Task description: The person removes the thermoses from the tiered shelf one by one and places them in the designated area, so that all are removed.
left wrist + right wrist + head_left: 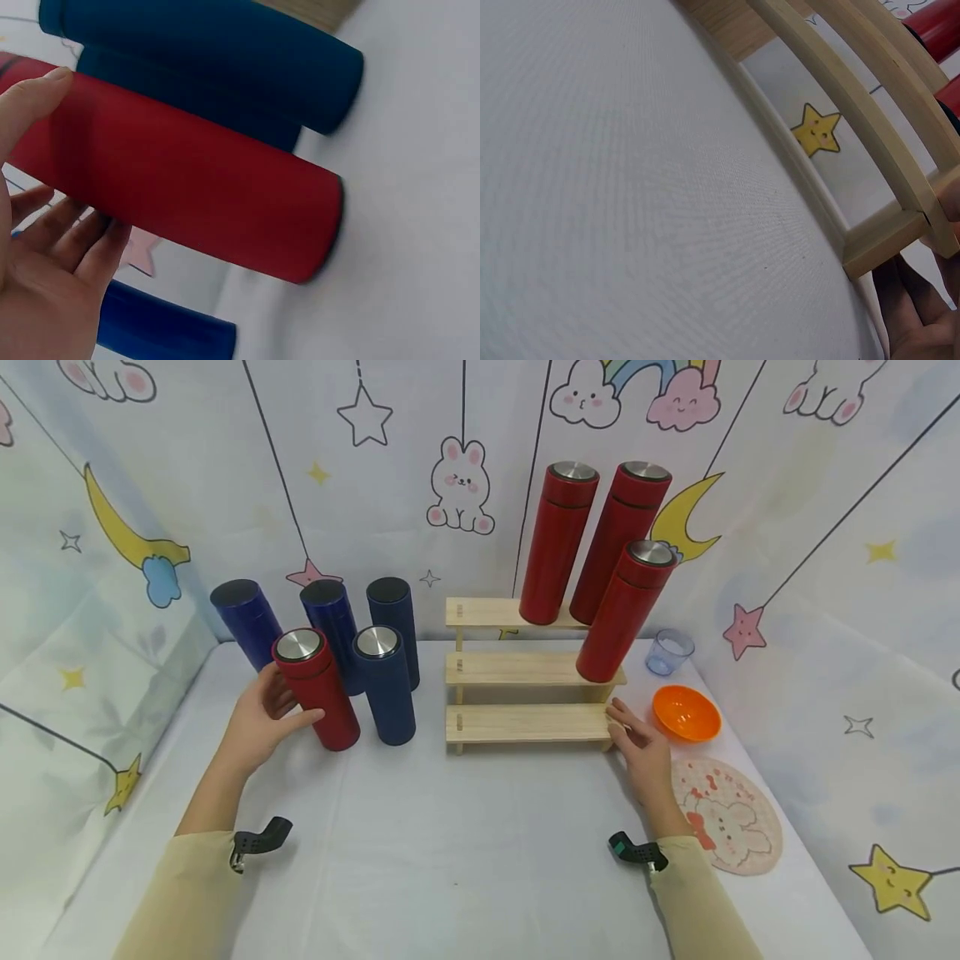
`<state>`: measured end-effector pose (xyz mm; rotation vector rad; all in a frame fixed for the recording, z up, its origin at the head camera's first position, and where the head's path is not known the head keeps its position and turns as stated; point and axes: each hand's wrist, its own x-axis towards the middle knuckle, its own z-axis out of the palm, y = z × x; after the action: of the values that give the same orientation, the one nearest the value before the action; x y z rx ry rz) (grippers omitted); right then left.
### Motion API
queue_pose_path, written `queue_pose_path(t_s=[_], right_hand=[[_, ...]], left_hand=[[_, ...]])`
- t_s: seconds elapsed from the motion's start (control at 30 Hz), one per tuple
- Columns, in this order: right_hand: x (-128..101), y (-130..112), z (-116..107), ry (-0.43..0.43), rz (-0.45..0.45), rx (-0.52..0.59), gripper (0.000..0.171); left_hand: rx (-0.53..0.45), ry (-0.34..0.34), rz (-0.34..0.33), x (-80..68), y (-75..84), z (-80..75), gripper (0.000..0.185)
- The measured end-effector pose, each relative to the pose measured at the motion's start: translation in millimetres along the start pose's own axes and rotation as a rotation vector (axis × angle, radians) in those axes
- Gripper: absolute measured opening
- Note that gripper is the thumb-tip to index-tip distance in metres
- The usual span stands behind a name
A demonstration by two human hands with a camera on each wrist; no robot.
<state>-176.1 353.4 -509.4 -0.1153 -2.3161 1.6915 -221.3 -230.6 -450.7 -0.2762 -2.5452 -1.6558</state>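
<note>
At the far left the left hand (264, 720) wraps the lower body of a red flask (316, 688) that stands upright on the white tablecloth (450, 852), thumb on the near side and fingers curled round the back; the left wrist view shows the thumb tip and fingers (71, 244) pressed on the red wall, a grip that suits lifting it straight up. Behind and beside it stand 4 blue flasks (386, 683), the nearest just beside the red one, the other 3 in a row near the back wall, so the colours sit grouped apart. In the middle is a wooden stepped shelf (525, 722) with 3 tiers; 2 red flasks (558, 543) stand on the top step and 1 red flask (626, 610) on the middle step at its right end, leaving the lowest step bare. The right hand (637, 752) rests with loosely straight fingers against the right end of the lowest step, holding nothing, seemingly steadying the shelf. Further right lie a clear cup (669, 652), an orange bowl (686, 713) and a round bunny mat (731, 814).
</note>
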Motion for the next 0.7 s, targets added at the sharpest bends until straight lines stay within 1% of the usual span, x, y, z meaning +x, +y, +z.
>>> queue_pose_path(t_s=[0.1,0.13,0.27,0.33,0.43,0.47,0.53,0.63,0.7], right_hand=[[-4.5,-19.9,-0.1,-0.008,0.012,-0.018,0.038],[-4.7,-20.8,0.0,-0.009,0.014,-0.022,0.038],[-5.0,-22.8,0.1,-0.023,0.017,-0.024,0.038],[-3.9,-22.3,0.2,-0.025,0.022,-0.028,0.038],[0.2,-17.3,-0.2,-0.016,0.025,-0.027,0.038],[2.3,-13.2,-0.4,-0.01,0.023,-0.02,0.038],[5.9,-3.8,-0.8,-0.002,0.022,-0.01,0.039],[8.8,10.5,-1.0,0.004,0.033,-0.003,0.039],[8.3,15.6,-1.2,0.007,0.04,-0.009,0.04]], left_hand=[[0.003,0.042,0.047,2.0,17.6,-7.6,0.097],[0.004,0.056,0.061,3.2,23.2,-11.0,0.096],[0.008,0.125,0.162,10.0,50.1,-25.2,0.088],[0.007,0.169,0.212,13.7,68.7,-29.5,0.084],[0.055,0.22,0.266,16.8,102.8,-28.6,0.08],[0.069,0.224,0.281,17.0,114.6,-26.3,0.08],[0.089,0.21,0.318,17.0,137.0,-19.5,0.08],[0.106,0.154,0.36,18.9,163.5,-5.0,0.077],[0.108,0.104,0.377,24.5,175.8,6.3,0.075]])
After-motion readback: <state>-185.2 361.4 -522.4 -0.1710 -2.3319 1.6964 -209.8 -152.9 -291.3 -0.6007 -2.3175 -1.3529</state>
